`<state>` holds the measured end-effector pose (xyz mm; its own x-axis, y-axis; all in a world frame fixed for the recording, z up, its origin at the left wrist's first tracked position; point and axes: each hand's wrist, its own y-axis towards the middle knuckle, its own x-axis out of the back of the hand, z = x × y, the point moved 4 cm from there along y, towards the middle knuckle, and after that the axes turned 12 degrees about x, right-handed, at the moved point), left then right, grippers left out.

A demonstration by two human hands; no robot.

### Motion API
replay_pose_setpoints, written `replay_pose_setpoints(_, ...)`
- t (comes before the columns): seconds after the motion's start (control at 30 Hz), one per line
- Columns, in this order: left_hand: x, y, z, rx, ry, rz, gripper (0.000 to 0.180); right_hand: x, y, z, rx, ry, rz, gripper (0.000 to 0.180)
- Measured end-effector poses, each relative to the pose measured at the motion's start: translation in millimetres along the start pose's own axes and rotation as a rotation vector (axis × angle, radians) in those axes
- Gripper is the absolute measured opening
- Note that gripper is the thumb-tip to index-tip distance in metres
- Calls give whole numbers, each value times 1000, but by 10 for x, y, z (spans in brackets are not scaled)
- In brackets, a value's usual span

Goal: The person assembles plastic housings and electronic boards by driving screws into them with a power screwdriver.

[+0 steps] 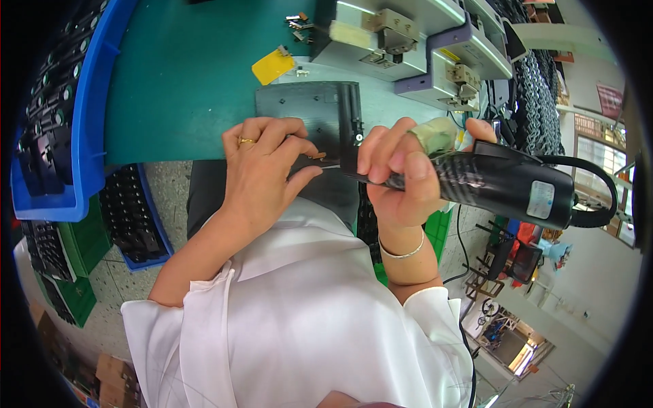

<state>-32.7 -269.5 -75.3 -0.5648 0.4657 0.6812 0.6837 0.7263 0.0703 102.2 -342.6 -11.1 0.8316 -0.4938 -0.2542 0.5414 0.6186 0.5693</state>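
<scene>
My right hand is wrapped round a black corded electric screwdriver, which is held nearly level with its narrow end toward the left. A yellowish-green wrap shows by the fingers. At the bench's near edge lies a flat black panel with a raised strip along its right side. My left hand rests on the panel's near left part, thumb and fingers closed on a small copper-coloured piece. The screwdriver's tip is close to that piece; whether they touch I cannot tell.
A blue bin of black parts stands at left. Metal boxes with clamp-like fittings stand at the far right. On the green bench lie a yellow tag and small metal parts. A cable loops from the screwdriver.
</scene>
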Motion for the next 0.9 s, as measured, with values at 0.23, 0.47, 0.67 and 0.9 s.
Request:
replay_pose_setpoints(0.23,-11,-27,47,-21,-35,-14,24,-105,-114,-140,-21,-68,46,64)
replay_pose_setpoints(0.47,-7,-23,38,-19,-48,-11,25,-157,-88,-124,101,-97,85,49)
replay_pose_setpoints(0.67,-21,-40,52,-23,-48,-19,27,-217,-139,-141,14,-97,176,15)
replay_pose_setpoints(0.9,-4,-27,70,-38,-47,-20,35,-231,-208,-210,72,-195,137,52)
